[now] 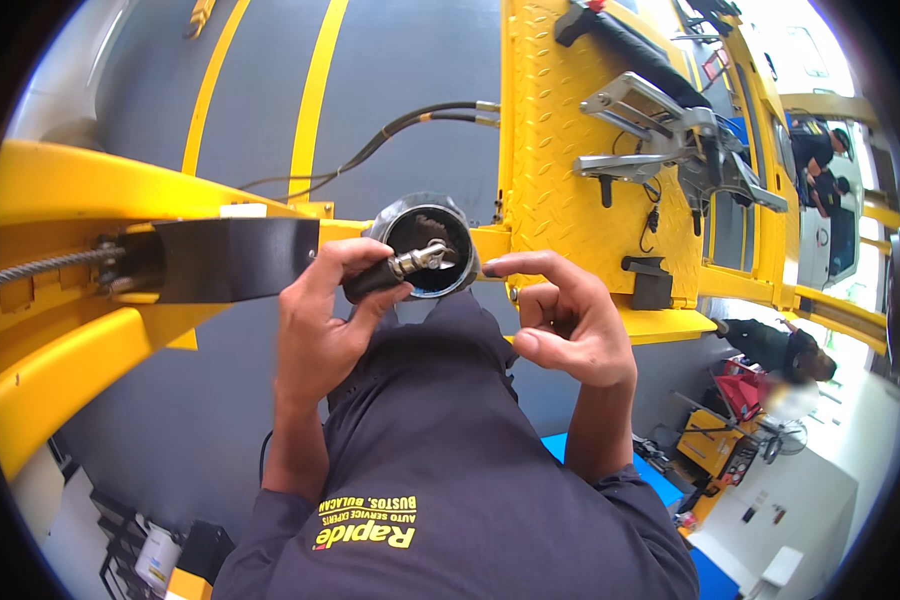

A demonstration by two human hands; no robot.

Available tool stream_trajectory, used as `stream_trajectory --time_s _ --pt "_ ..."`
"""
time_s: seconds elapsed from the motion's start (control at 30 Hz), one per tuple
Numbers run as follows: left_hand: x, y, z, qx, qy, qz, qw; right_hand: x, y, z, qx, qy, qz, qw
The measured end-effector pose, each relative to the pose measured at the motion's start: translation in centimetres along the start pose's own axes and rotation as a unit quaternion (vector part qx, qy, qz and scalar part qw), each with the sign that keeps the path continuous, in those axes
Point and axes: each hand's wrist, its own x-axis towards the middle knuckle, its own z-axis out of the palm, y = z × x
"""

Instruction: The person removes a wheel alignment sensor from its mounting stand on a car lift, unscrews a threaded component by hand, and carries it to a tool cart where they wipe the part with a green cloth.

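Observation:
My left hand (322,315) is closed around a short tool with a black grip (372,280) and a silver metal head (425,258). The head reaches over the mouth of a dark round metal cylinder (432,204), whose inner wall looks dirty and worn. I cannot tell the tool's exact kind. On the cylinder's right side, my right hand (573,325) has its index finger stretched to the rim, its tip at or very near the metal. The thumb stands apart and the other fingers curl loosely, with nothing seen in them.
Yellow lift arms (90,185) with a steel cable (45,268) lie to the left. A yellow tread-plate platform (560,170) carrying a silver clamp device (685,150) stands at the right. Black hoses (400,130) run ahead. People (795,350) are in the right background.

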Motion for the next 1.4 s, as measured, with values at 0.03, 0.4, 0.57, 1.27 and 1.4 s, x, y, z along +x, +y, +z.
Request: stream_trajectory --time_s 0.03,0.4,0.57,1.27,1.4 --pt "0.6 0.6 0.6 -0.018 -0.014 0.006 1.000 -0.9 -0.1 0.2 0.033 0.010 -0.034 0.999" --pt "4.2 7.4 6.2 0.004 -0.149 0.115 0.982 -7.2 -0.4 1.2 -0.259 0.225 -0.176 0.923" --pt "4.0 10.5 11.5 0.044 -0.174 0.144 0.973 -11.8 1.2 -1.4 -0.548 0.299 -0.157 0.765" --pt "-2.7 19.1 40.4 -0.052 -0.289 0.078 0.953 -32.7 7.6 -17.1 -0.613 0.417 -0.025 0.670" --pt "-0.9 19.4 41.2 -0.091 -0.275 0.064 0.955 -32.6 6.9 -20.7 -0.451 0.378 -0.107 0.802"
